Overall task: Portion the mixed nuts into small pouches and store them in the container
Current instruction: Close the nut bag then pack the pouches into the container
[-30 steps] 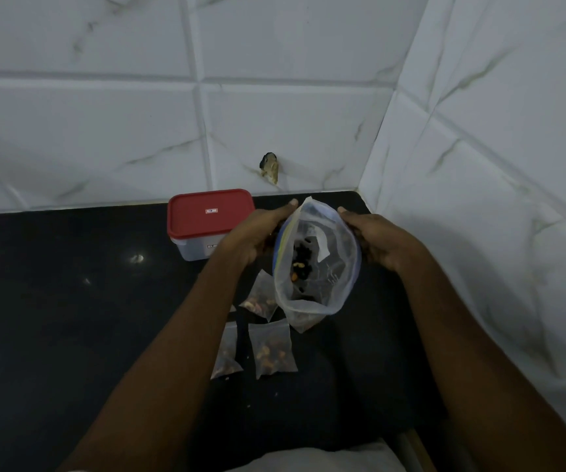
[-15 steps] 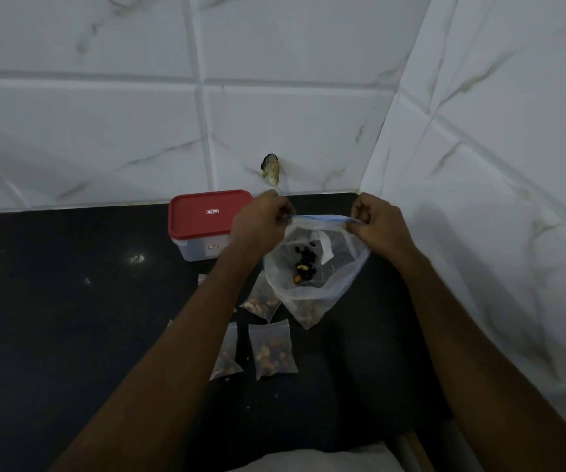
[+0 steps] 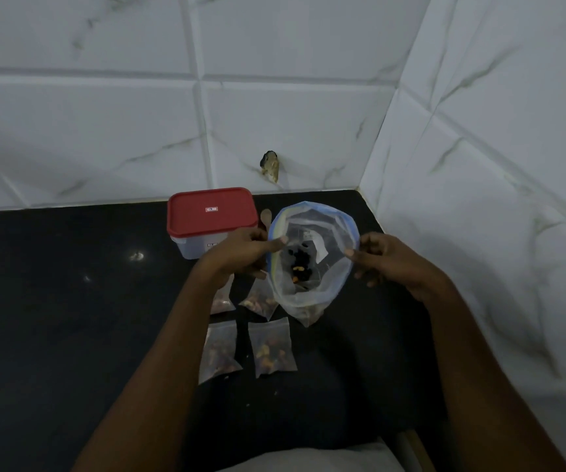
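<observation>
A clear zip bag (image 3: 322,284) with a blue rim is held up above the black counter, its mouth spread wide open toward me. A few nuts lie at its bottom. My left hand (image 3: 240,253) pinches the left rim and my right hand (image 3: 387,257) pinches the right rim. Several small filled pouches lie flat below the bag: one (image 3: 273,347), another (image 3: 220,349), a third (image 3: 261,301), and one partly under my left wrist (image 3: 223,299). A clear container with a shut red lid (image 3: 211,212) stands behind my left hand.
A small wooden spoon (image 3: 265,218) lies between the container and the bag. White marbled tile walls (image 3: 479,165) meet in a corner at the back right. The black counter (image 3: 53,318) stretches to the left. A white cloth (image 3: 308,459) shows at the bottom edge.
The bag's rim was pulled taut and nearly flat half a second ago; now its mouth is spread open into a wide ring. Both hands stayed on the rim and sit a little lower.
</observation>
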Tool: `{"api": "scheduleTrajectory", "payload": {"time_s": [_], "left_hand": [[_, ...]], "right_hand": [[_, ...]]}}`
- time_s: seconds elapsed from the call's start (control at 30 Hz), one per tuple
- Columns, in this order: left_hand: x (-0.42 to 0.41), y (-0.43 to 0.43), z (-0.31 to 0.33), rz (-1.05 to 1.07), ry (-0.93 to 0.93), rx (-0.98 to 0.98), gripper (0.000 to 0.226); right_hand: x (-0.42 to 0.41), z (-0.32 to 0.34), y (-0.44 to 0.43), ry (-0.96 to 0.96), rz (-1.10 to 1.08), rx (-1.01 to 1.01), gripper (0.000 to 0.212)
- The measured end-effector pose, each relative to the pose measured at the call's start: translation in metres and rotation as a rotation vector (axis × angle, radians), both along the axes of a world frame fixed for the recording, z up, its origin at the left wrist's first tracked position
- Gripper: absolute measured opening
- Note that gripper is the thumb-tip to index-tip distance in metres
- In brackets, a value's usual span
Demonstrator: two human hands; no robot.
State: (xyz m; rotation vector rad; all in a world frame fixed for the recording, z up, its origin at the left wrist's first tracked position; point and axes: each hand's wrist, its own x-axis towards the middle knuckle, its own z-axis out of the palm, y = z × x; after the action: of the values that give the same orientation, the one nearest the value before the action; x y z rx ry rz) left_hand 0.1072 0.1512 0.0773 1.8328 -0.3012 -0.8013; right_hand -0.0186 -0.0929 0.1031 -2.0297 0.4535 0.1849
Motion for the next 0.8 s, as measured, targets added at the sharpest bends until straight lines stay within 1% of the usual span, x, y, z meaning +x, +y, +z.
{"api": "scheduleTrajectory", "payload": {"time_s": [0.07,0.1,0.17,0.23,0.3,0.37,0.47,0.53,0.57,0.67,0.73,0.8], "left_hand": [[-0.004,0.000,0.003,-0.066,0.043,-0.074,0.024],[-0.005,-0.001,0.005,-0.064,0.052,-0.123,0.021],[-0.008,-0.009,0.009,0.001,0.028,-0.197,0.023],[-0.012,-0.018,0.009,0.118,-0.058,-0.253,0.027],[-0.017,-0.026,0.001,0.254,-0.107,-0.313,0.026],[-0.022,-0.030,-0.007,0.349,-0.096,-0.351,0.023],[-0.030,-0.031,-0.015,0.407,-0.069,-0.383,0.024],[-0.032,-0.032,-0.015,0.407,-0.076,-0.401,0.024],[-0.033,-0.032,-0.014,0.399,-0.070,-0.421,0.024],[-0.038,-0.026,-0.015,0.327,-0.005,-0.523,0.032],[-0.043,-0.019,-0.022,0.242,0.002,-0.508,0.043],[-0.050,-0.013,-0.030,0.168,0.002,-0.429,0.052]], "right_hand": [[0.001,-0.003,0.007,-0.051,-0.039,0.069,0.029],[0.004,-0.005,0.012,-0.094,-0.096,0.103,0.031],[0.010,-0.009,0.019,-0.169,-0.233,0.153,0.034],[0.016,-0.012,0.024,-0.196,-0.327,0.193,0.037],[0.016,-0.013,0.026,-0.156,-0.324,0.237,0.038],[0.011,-0.013,0.026,-0.059,-0.259,0.305,0.035],[0.002,-0.015,0.028,0.042,-0.181,0.362,0.028],[0.001,-0.018,0.029,0.018,-0.203,0.398,0.022],[0.003,-0.018,0.031,-0.022,-0.252,0.415,0.018],[0.009,-0.022,0.036,-0.179,-0.487,0.454,0.007],[0.010,-0.029,0.037,-0.212,-0.583,0.468,0.011],[0.007,-0.035,0.039,-0.177,-0.576,0.519,0.023]]}}
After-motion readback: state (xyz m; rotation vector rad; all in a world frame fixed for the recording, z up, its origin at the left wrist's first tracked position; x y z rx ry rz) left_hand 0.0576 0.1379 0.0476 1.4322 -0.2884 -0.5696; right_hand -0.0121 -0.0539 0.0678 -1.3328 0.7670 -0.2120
